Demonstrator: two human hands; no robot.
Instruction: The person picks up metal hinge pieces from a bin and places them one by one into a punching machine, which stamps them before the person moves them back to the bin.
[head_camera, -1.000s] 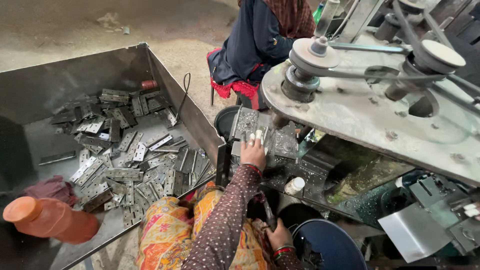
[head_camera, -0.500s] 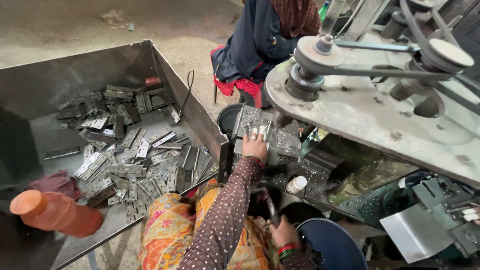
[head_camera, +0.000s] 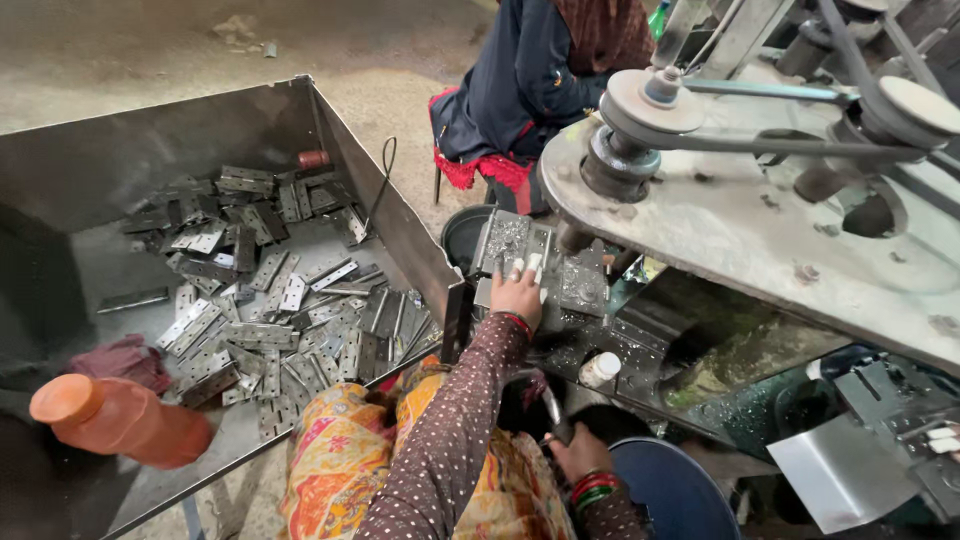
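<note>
Left hand (head_camera: 517, 293) flat on metal plate (head_camera: 520, 245), right hand (head_camera: 578, 452) on lever (head_camera: 548, 403) below.

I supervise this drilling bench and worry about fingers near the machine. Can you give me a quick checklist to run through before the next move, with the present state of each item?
1. Left hand flat on the grey metal hinge plate at the machine bed: ok, fingers rest on it.
2. Right hand on the curved metal lever: ok, fingers wrap its lower end.
3. Left fingers away from the tool above the plate: cannot tell, the grey round machine table hides it.
4. Stock of flat grey hinge pieces in the open steel bin at the left: ok, many remain.
5. Orange plastic bottle on the bin edge: not ok, it lies tipped.
</note>
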